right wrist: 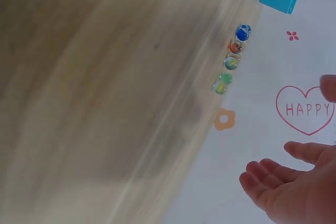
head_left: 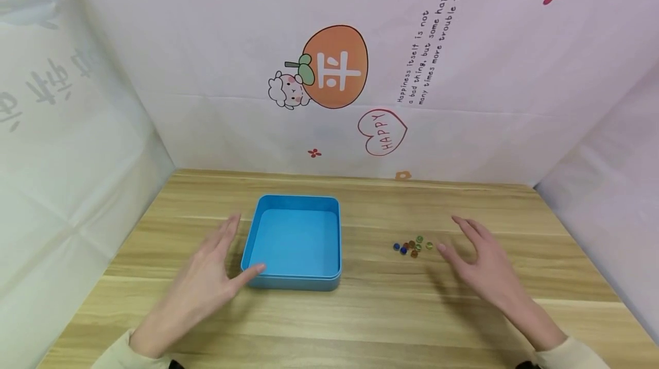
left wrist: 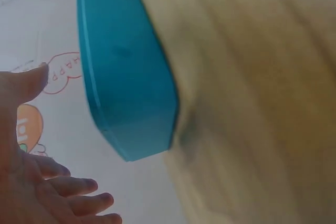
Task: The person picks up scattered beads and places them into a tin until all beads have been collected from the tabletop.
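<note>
A square blue box (head_left: 293,283) without a lid stands on the table, left of the middle; nothing lies inside it. My left hand (head_left: 206,272) is at its left side, fingers extended, the thumb overlapping the near left corner in the head view. In the left wrist view the same hand (left wrist: 47,182) spreads beside the box's wall (left wrist: 126,72). Several glass marbles (head_left: 412,246), blue, green, yellowish and brown, lie in a loose cluster right of the box. Just right of them hovers my right hand (head_left: 486,269), thumb and fingers apart, holding nothing.
The wooden table (head_left: 360,323) has its back edge against a white printed cloth (head_left: 231,129). Cloth walls also hang at the left (head_left: 77,186) and right (head_left: 602,186) sides. Between box and marbles shows a strip of bare wood.
</note>
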`<action>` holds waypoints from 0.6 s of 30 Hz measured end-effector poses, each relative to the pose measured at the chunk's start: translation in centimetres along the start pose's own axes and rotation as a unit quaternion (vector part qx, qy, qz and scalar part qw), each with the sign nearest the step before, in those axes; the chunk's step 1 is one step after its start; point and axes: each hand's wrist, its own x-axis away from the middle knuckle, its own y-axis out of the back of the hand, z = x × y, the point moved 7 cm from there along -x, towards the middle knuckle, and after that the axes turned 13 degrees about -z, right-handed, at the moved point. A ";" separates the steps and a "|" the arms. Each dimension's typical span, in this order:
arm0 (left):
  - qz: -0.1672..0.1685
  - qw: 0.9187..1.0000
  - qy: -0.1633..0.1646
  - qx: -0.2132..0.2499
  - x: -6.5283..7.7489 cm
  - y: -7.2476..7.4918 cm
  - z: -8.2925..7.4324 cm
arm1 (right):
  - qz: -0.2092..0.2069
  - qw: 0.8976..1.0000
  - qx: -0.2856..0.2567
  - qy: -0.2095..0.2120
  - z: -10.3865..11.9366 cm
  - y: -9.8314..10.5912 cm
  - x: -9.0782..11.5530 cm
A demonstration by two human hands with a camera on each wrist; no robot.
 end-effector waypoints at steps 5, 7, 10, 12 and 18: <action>0.004 1.000 0.012 0.011 0.7 -1.1 0.6 | 0.004 0.998 -0.051 -0.027 -0.9 -0.2 0.2; 0.005 1.000 0.019 0.016 0.9 -1.5 0.8 | 0.012 0.995 -0.078 -0.060 -1.5 -0.4 0.3; 0.005 0.999 0.030 0.029 1.1 -2.0 1.2 | 0.024 0.987 -0.110 -0.114 -2.6 -0.8 0.5; 0.005 0.998 0.037 0.041 1.1 -2.3 1.3 | 0.030 0.980 -0.132 -0.144 -3.2 -1.0 0.7; 0.003 0.996 0.050 0.079 1.1 -2.7 1.4 | 0.045 0.966 -0.171 -0.189 -4.4 -1.5 0.7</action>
